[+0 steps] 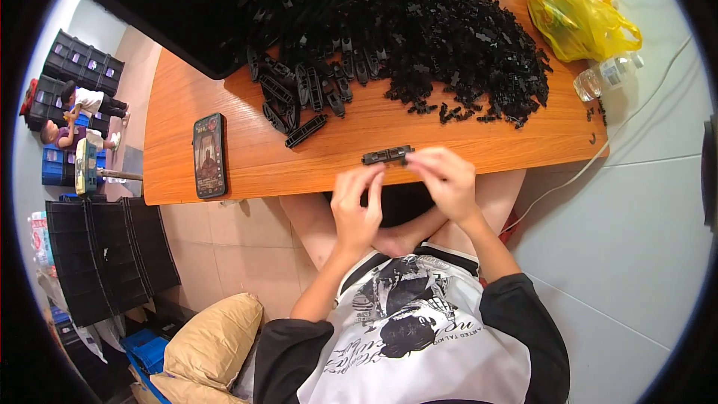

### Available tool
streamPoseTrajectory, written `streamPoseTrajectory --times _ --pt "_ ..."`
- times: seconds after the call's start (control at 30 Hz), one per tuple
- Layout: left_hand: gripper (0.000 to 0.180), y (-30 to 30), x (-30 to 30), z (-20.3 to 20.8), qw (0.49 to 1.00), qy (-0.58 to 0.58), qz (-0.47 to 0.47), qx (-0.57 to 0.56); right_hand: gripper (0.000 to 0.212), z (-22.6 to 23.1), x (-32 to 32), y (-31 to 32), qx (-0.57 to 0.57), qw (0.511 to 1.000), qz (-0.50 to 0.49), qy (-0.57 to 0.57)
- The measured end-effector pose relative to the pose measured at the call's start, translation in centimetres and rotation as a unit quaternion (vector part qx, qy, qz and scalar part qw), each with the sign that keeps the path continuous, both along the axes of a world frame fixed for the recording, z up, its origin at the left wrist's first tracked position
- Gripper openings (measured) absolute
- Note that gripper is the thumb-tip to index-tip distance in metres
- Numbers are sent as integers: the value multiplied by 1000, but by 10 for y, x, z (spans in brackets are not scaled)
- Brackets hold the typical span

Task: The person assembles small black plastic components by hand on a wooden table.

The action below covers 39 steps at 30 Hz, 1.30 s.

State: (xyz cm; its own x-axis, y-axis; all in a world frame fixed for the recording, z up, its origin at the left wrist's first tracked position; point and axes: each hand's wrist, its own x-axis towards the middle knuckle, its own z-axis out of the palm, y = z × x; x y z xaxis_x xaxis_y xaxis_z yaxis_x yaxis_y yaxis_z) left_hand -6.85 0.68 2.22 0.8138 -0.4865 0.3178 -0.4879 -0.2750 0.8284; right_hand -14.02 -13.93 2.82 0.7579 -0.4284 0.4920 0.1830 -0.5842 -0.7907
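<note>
Close to the table's near edge is a long, narrow black plastic part (387, 155) with openings along its top. My right hand (449, 179) pinches at its right end, thumb and index finger closed together; a tiny dark bit shows below these fingertips. My left hand (357, 200) has its thumb and index finger drawn together just under the part's lower edge. What the left fingertips hold, if anything, is too small to make out. Beyond my hands lie several similar black plastic parts (308, 88) in a loose group.
A large heap of small black clips (479, 45) covers the table's far side, beside a black bin (164, 7). A phone (210, 155) lies at left. A yellow plastic bag (572, 11) and a clear bottle (607, 76) are at right. Two people (78, 123) are at far left.
</note>
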Motion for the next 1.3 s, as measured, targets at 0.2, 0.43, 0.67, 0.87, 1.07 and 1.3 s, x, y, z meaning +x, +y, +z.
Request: streamPoseTrajectory --times 0.2,0.43,0.67,0.87,1.07,1.3 --pt "26 -5 39 -23 988 -142 -54 0 22 -14 24 -18 -80 996 36 -12" --pt "27 -6 41 -25 992 -119 -47 -11 31 -19 28 -22 -204 975 93 -16" --pt "27 -6 40 -25 992 -115 -46 -12 34 -4 23 -18 -250 961 108 38" --pt "27 -7 40 -24 992 -116 -48 -12 33 -10 24 -25 -205 969 135 15" --pt "27 -5 42 -26 992 -112 -51 -8 30 -14 28 -27 -218 966 136 2" --pt "25 -6 42 -26 993 -105 -49 -9 28 -11 28 -22 -280 952 126 5"
